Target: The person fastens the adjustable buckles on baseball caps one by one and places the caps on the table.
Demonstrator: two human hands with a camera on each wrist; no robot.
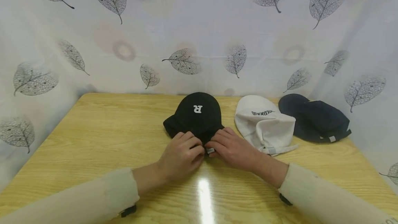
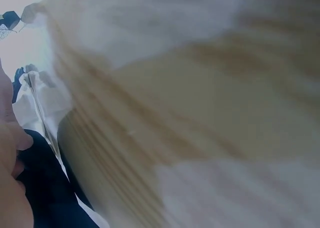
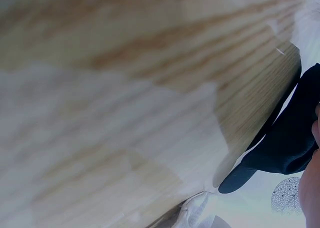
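A black cap with a white letter R sits on the table in the middle of the head view. My left hand grips its near edge with curled fingers. Close beside it, my right hand pinches the same edge, where a small light buckle shows between the hands. Part of the strap is hidden by the fingers. In the left wrist view, the left hand lies against the dark cap. The right wrist view shows the cap with only a sliver of the right hand.
A white cap with dark lettering lies right of the black one, its crown creased and its strap towards me. Farther right, a dark navy cap rests near the wooden table's right edge. A leaf-patterned curtain hangs behind.
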